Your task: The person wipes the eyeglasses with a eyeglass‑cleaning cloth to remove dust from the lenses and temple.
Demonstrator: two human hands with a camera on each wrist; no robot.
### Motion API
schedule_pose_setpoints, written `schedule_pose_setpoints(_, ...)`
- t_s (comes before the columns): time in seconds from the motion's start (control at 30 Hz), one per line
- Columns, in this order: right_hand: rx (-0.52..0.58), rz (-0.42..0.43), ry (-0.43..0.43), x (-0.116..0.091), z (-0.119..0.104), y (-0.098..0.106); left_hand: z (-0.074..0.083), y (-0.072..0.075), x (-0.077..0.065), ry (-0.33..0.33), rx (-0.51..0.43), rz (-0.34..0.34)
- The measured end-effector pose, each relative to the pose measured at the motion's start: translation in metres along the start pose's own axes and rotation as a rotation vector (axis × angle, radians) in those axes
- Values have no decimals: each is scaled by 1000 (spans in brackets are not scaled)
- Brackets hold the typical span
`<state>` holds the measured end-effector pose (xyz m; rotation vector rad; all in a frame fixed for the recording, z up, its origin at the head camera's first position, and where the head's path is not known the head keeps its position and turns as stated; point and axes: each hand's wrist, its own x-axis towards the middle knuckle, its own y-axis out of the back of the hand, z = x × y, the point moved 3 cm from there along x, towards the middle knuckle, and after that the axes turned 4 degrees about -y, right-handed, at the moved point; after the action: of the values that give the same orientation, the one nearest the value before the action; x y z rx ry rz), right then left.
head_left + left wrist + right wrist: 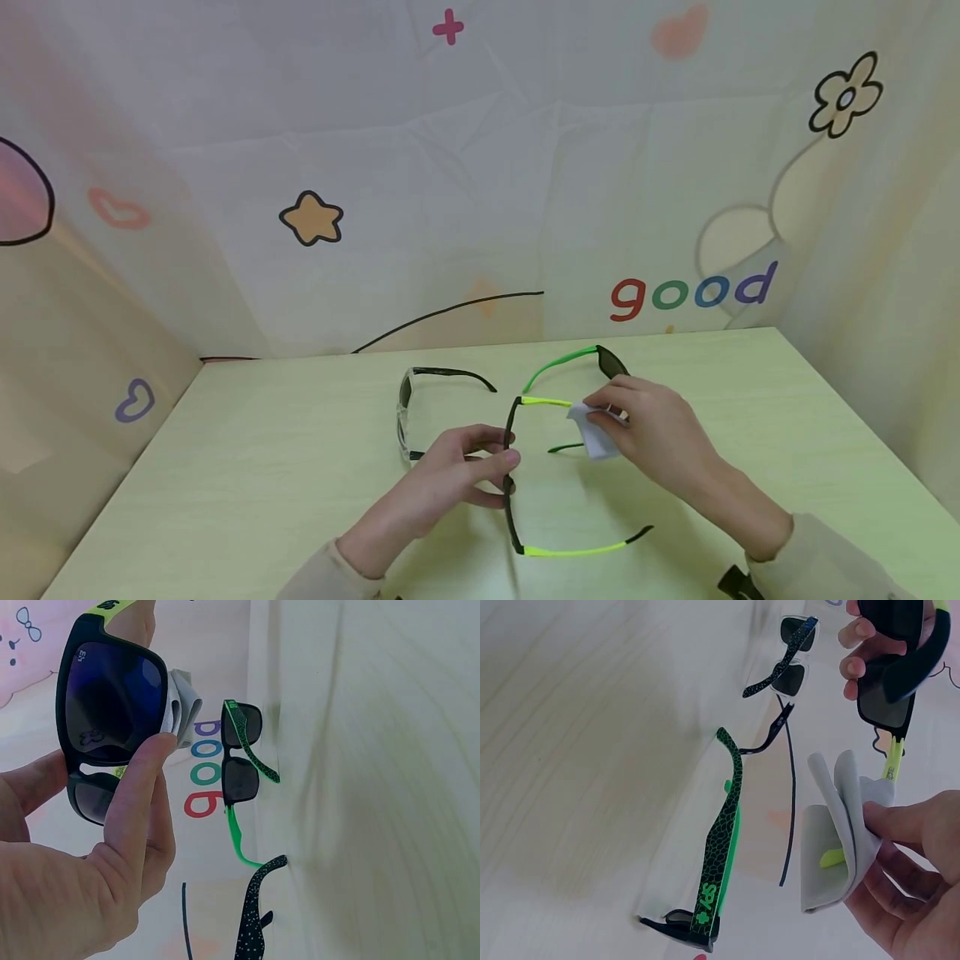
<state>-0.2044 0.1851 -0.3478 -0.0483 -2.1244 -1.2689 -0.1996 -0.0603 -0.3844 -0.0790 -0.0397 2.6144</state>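
Observation:
My left hand [457, 471] grips black-fronted sunglasses [512, 529] with yellow-green temples by the middle of their front. In the left wrist view their dark bluish lens [116, 705] faces the camera, fingers and thumb on either side of the frame. My right hand [667, 425] pinches a folded pale grey cloth [598, 437] around the far temple. A bit of yellow-green temple pokes out of the cloth [817, 892] in the right wrist view. Both temples are unfolded, and the sunglasses are held above the table.
Green-templed black sunglasses [720, 832] stand on the table [247, 483] behind my right hand, partly hidden by it. Clear-framed sunglasses [406, 392] with dark speckled temples are behind my left hand. A printed curtain [480, 167] hangs behind and around the table.

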Motion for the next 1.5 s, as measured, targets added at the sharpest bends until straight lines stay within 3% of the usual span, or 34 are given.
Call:
schedule_pose_setpoints(0.33,4,-23,-60,-2,6,4,-1,4,1,11,-15,25)
schedule_pose_setpoints(1.03,-12,8,76,6,-9,0,0,-4,0,12,-14,-21)
schedule_pose_setpoints(1.5,-3,-7,124,12,-19,-6,1,-11,0,25,-13,-29)
